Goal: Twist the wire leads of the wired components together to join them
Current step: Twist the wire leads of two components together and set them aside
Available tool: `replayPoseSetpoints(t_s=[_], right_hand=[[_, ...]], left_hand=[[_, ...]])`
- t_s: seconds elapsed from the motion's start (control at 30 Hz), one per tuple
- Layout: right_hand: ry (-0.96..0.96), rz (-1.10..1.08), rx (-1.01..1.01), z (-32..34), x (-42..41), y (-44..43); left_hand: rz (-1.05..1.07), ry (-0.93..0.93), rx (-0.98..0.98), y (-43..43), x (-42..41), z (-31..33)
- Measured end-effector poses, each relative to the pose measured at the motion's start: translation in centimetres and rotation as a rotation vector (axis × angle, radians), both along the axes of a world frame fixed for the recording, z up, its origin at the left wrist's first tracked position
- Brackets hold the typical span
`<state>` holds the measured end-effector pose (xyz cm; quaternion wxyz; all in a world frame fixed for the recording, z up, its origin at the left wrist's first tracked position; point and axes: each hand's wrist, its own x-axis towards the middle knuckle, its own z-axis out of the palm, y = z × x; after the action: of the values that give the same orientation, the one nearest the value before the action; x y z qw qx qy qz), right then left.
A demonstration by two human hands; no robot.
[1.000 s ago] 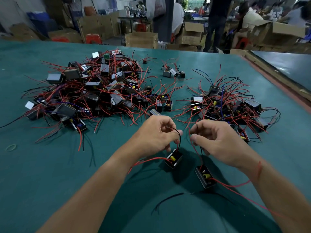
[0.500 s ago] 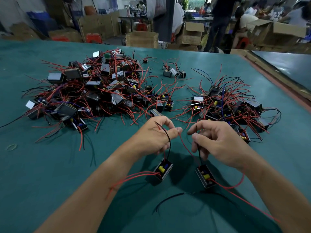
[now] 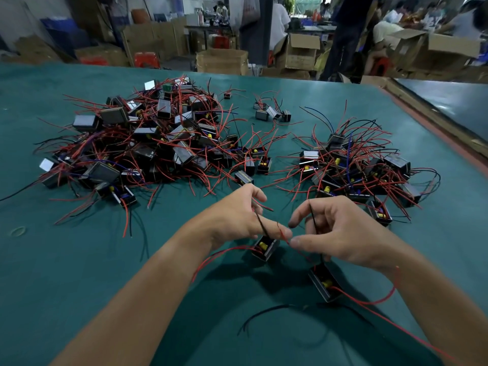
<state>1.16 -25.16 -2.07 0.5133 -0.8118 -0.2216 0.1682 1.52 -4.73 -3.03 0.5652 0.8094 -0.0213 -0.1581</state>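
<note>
Item, far left: a small ring [image 3: 18, 231], possibly a rubber band, lying flat on the green table [image 3: 79, 286].

Item, left of centre: a large heap of wired components [image 3: 148, 143], black blocks tangled in red and black leads.

Item, centre: the left hand [image 3: 237, 220], fingers curled, thumb and forefinger pinched on a black lead [image 3: 260, 223] and a red lead [image 3: 282, 235]. The left component [image 3: 265, 248] is held by these leads just beneath the thumb; whether it touches the table cannot be told.

Item, near edge: a loose black wire [image 3: 264, 313], laid on the table.

Item, far centre: a small cluster of components [image 3: 272, 113], set apart from both heaps.

Item, right of centre: the right hand [image 3: 340, 233], closed on a second black lead [image 3: 313, 215], its thumb tip met with the left thumb. The right component [image 3: 323, 285] is seen directly below it, with a long red lead [image 3: 369, 302] trailed towards the right forearm.

Item, right: a smaller heap of components [image 3: 364, 170].
</note>
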Motion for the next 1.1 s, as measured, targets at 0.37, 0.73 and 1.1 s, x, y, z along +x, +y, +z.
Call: replayPoseSetpoints(t_s=[0.37, 0.73, 1.1], right_hand=[[-0.056, 0.026, 0.042, -0.2, -0.1, 0.1], [-0.131, -0.087, 0.087, -1.5, -0.3, 1.1], [-0.207, -0.020, -0.003, -0.6, 0.2, 0.3]], left_hand=[[-0.079, -0.220, -0.113, -0.8, -0.4, 0.3], [-0.084, -0.277, -0.105, -1.2, -0.3, 0.0], [0.160, -0.382, -0.252, 0.5, 0.2, 1.1]])
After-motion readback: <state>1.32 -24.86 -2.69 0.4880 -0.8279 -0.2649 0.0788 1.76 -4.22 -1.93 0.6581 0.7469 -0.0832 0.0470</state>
